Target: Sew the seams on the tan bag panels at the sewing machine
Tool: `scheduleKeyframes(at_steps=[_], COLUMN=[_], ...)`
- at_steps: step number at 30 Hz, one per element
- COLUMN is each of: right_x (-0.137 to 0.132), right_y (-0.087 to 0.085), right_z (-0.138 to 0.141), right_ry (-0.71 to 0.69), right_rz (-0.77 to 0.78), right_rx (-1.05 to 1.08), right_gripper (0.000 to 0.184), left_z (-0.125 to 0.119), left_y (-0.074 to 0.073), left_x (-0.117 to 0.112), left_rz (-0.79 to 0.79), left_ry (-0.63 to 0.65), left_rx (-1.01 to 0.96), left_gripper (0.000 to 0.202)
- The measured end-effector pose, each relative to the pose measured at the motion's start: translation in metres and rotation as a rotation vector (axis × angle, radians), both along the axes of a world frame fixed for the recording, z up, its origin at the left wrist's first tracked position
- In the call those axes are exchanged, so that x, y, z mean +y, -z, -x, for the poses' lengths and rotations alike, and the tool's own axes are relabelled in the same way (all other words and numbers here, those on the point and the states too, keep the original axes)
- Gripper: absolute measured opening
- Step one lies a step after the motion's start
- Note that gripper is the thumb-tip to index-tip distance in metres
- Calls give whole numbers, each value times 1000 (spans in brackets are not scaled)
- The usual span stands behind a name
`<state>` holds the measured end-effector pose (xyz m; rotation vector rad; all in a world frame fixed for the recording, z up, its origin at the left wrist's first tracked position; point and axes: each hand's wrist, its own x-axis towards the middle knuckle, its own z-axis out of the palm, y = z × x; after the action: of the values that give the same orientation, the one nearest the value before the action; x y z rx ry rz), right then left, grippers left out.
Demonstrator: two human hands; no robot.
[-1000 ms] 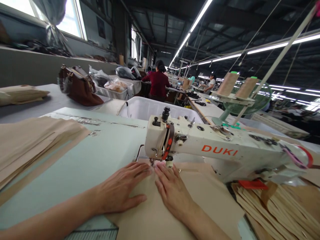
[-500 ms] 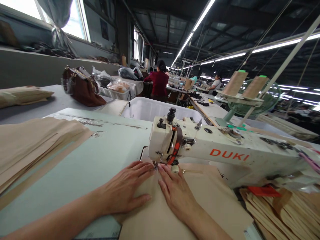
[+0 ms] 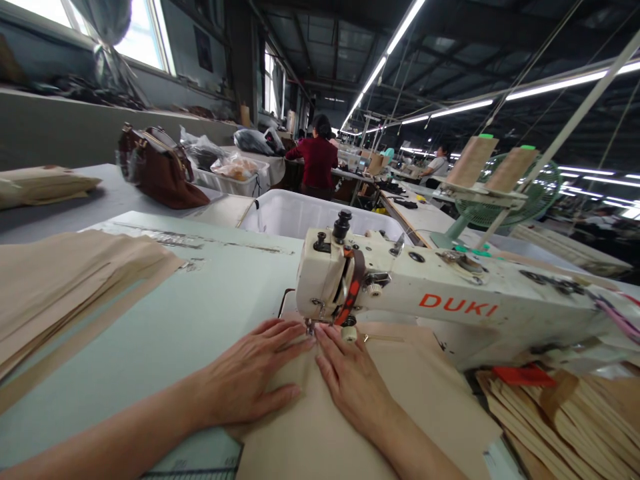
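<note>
Right, both my hands lie palm down on a beige fabric piece [image 3: 425, 387], which spreads from the near edge of the pale green table [image 3: 225, 280] to beneath the sewing machine's needle end. My left hand [image 3: 250, 373] is flattened out, fingers extended and thumb spread away, pressing on the cloth's left side without gripping anything. My right hand [image 3: 353, 377] is likewise opened flat on the cloth, its fingertips just right of the presser foot [image 3: 311, 329]; it grips nothing that I can see. A small metal pull [image 3: 367, 338] shows on the fabric just beyond that hand. To the near right sits a pile of beige strips [image 3: 565, 413] with a red piece [image 3: 525, 375] on top; to the left lies a stack of beige panels [image 3: 65, 287]. The white sewing machine [image 3: 395, 287] stretches rightward past my fingertips. Farther off are a white bin [image 3: 280, 210], a brown handbag [image 3: 165, 177] on the left, and two thread cones [image 3: 473, 162] before a green fan [image 3: 545, 187] on the right. Beyond, a person in a dark red top [image 3: 319, 163] is at another table.
</note>
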<state>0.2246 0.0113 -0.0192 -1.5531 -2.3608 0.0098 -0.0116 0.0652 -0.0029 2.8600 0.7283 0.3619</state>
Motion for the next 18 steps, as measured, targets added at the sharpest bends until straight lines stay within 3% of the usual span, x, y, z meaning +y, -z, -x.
scheduleKeyframes(at_steps=[7,18], right_x=[1,-4], right_y=[0,-12], right_z=[1,2], right_ry=[13,29], right_rz=[-3,32], right_rx=[-1,-2], right_gripper=[47,46], left_z=[2,2], left_y=[2,29], left_x=[3,15], left_rz=[-41,-156], left_ry=[16,-17], left_rx=[-10,-193], left_gripper=[68,74])
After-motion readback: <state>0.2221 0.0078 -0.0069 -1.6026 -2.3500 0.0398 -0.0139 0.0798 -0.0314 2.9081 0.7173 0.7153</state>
